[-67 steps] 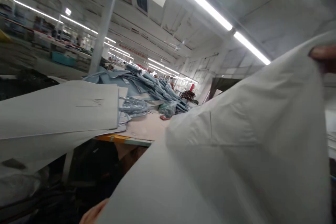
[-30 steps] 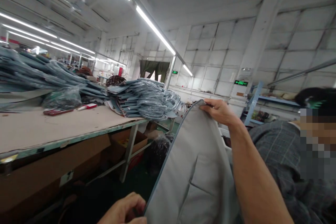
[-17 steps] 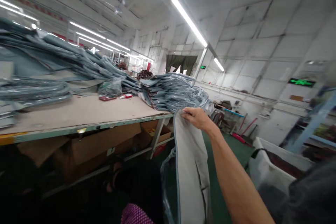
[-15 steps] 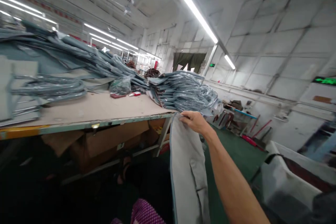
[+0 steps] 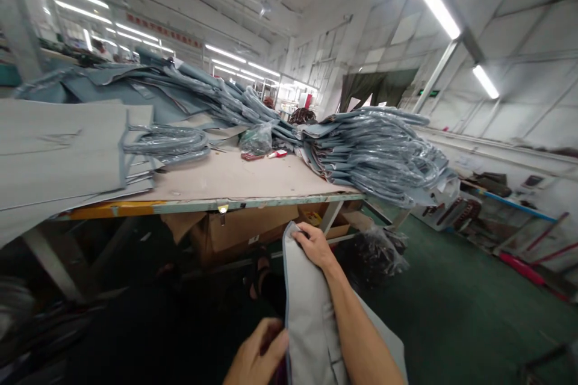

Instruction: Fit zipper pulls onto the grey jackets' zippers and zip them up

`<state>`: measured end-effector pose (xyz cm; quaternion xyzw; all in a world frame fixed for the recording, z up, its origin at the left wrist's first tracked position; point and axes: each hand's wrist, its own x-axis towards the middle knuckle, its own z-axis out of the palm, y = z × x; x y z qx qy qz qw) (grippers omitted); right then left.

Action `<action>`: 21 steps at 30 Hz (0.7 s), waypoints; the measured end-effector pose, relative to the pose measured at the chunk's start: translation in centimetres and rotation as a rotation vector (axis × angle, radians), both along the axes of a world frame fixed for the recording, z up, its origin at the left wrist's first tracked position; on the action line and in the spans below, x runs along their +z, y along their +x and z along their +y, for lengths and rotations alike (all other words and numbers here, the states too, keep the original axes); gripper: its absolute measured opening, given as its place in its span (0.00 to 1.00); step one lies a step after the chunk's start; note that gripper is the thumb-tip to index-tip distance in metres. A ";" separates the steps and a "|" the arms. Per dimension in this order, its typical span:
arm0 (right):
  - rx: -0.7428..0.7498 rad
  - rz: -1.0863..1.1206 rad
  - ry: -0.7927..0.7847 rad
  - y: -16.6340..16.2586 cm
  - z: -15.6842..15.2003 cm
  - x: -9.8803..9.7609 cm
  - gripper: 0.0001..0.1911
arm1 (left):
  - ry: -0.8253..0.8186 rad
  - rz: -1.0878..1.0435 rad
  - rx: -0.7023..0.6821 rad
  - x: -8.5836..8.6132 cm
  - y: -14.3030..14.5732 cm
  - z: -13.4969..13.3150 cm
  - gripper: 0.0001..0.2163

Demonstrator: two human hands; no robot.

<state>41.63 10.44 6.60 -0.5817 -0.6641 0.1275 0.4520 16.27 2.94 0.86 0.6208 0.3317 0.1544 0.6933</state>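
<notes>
A long pale grey fabric panel (image 5: 307,307) with a blue-grey edge hangs in front of me, below the table's front edge. My right hand (image 5: 315,245) pinches its upper end between thumb and fingers. Lower down, my left hand (image 5: 259,352) is beside the panel's left edge, fingers bent and thumb apart from them; its thumb tip comes close to the edge or touches it. The panel's lower part is partly hidden behind my right forearm and runs out of view.
On the table (image 5: 244,183) lie a stack of grey panels (image 5: 58,150), a heap of blue-grey pieces in plastic (image 5: 379,150), a clear bag (image 5: 257,139) and a small red-and-white item (image 5: 277,154). Cardboard boxes (image 5: 244,228) and a dark plastic-wrapped bundle (image 5: 377,252) are below.
My right hand has lowered the panel's upper end from the table edge and drawn it closer. My left hand has come into view beside the panel. The view has turned left.
</notes>
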 end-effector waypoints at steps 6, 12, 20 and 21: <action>0.042 -0.021 -0.088 -0.5 0.8 0.4 0.15 | -0.105 -0.080 0.034 2.7 4.7 4.0 0.38; 0.026 -0.034 -0.232 1.1 1.1 -0.7 0.14 | -0.045 -0.076 0.041 3.0 6.2 4.1 0.30; -0.285 -0.128 -0.454 8.7 0.2 -2.0 0.28 | 0.170 -0.229 -0.134 1.3 3.9 2.5 0.23; -0.348 -0.146 -0.445 9.4 -0.1 -1.9 0.28 | 0.162 -0.218 -0.131 0.7 3.8 2.4 0.23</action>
